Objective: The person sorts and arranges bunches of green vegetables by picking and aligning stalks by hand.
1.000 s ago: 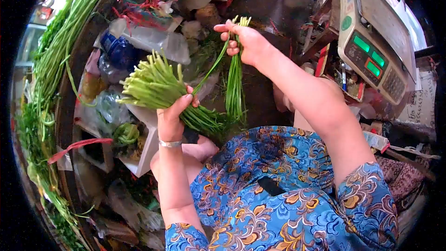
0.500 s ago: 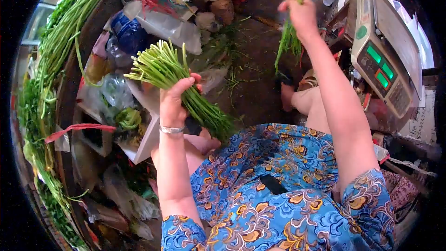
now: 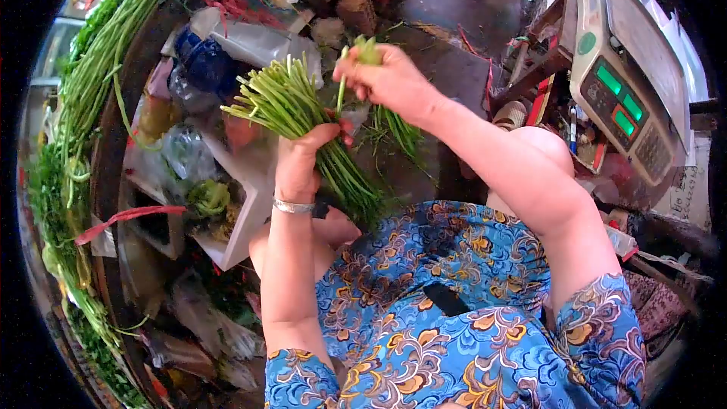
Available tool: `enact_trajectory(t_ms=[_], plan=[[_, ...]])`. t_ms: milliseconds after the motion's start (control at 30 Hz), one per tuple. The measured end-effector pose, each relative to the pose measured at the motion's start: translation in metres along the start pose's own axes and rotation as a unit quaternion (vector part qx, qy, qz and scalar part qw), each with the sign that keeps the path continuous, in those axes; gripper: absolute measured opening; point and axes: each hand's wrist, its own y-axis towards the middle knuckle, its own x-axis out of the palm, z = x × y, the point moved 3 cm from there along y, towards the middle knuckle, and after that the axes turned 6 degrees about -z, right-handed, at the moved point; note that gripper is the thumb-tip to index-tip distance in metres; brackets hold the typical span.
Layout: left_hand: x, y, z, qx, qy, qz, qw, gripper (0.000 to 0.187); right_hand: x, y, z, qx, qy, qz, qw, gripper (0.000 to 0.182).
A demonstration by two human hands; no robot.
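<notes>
White box (image 3: 248,226): greens (image 3: 208,197) seen inside.
Left hand (image 3: 304,157): closed around thick stem bunch (image 3: 284,98).
Right hand (image 3: 386,79): narrow, smaller bunch (image 3: 397,132) gripped.

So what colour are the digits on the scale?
Green on the scale, clearest in the head view.

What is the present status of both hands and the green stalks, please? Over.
Left hand closed around larger stalk bunch. Right hand holding smaller bunch, close by. No obstacle seen between them; digital scale off to the right.
</notes>
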Motion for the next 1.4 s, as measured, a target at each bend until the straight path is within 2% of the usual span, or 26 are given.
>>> enact_trajectory(t_ms=[167,233,433,567,633,667,733,767,833,867,900,967,1033,1100,1233,1300,1400], plan=[[-0.010,-0.005,0.005,-0.002,0.024,0.035,0.999,0.021,-0.054,0.007,-0.025,-0.031,0.061,0.117,0.991,0.011],[-0.013,-0.007,0.007,0.037,0.037,0.063,0.997,0.023,-0.077,0.008,-0.034,-0.073,0.102,0.156,0.980,0.012],[-0.030,-0.013,0.007,0.053,0.013,0.092,0.994,0.022,-0.126,0.006,-0.047,-0.113,0.143,0.196,0.964,0.015],[-0.057,-0.009,0.004,0.096,0.012,0.137,0.986,0.021,-0.150,0.000,-0.058,-0.158,0.153,0.329,0.918,0.018],[-0.064,-0.009,0.008,0.116,0.015,0.134,0.984,0.021,-0.153,0.001,-0.069,-0.234,0.164,0.348,0.893,0.018],[-0.065,-0.009,0.009,0.135,0.020,0.130,0.982,0.022,-0.154,0.000,-0.070,-0.233,0.166,0.348,0.893,0.018],[-0.053,-0.014,0.014,0.111,0.017,0.104,0.988,0.023,-0.133,-0.005,-0.080,-0.276,-0.004,0.314,0.908,0.019],[-0.044,-0.017,0.017,0.086,0.013,0.076,0.993,0.024,-0.126,-0.003,-0.075,-0.275,0.001,0.311,0.910,0.019],[-0.030,-0.017,0.015,0.063,0.017,0.019,0.998,0.028,-0.110,0.008,-0.054,-0.167,-0.047,0.188,0.967,0.018],[-0.021,-0.017,0.014,0.051,-0.003,-0.001,0.999,0.028,-0.099,0.012,-0.040,-0.162,-0.031,0.146,0.975,0.018],[-0.010,-0.018,0.014,0.039,-0.025,-0.022,0.999,0.029,-0.074,0.009,-0.043,-0.087,-0.101,0.159,0.978,0.018],[-0.003,-0.014,0.011,0.023,0.011,-0.042,0.999,0.030,-0.044,0.010,-0.030,-0.033,-0.071,0.069,0.995,0.025],[-0.001,-0.012,0.007,0.002,-0.011,-0.058,0.998,0.030,-0.019,0.003,-0.021,0.032,0.003,-0.036,0.999,0.028],[0.002,-0.011,0.006,0.006,0.004,-0.069,0.998,0.031,-0.004,0.002,-0.011,0.060,0.038,-0.085,0.994,0.025],[0.005,-0.008,-0.001,0.001,0.051,-0.072,0.996,0.036,0.004,-0.004,-0.007,0.105,0.077,-0.139,0.982,0.018],[0.003,-0.008,-0.001,0.001,0.059,-0.083,0.995,0.036,0.002,-0.003,-0.009,0.065,0.047,-0.089,0.993,0.017],[0.008,-0.013,0.008,0.035,-0.048,-0.036,0.998,0.035,-0.006,-0.003,-0.002,0.071,0.051,-0.060,0.994,0.016]])
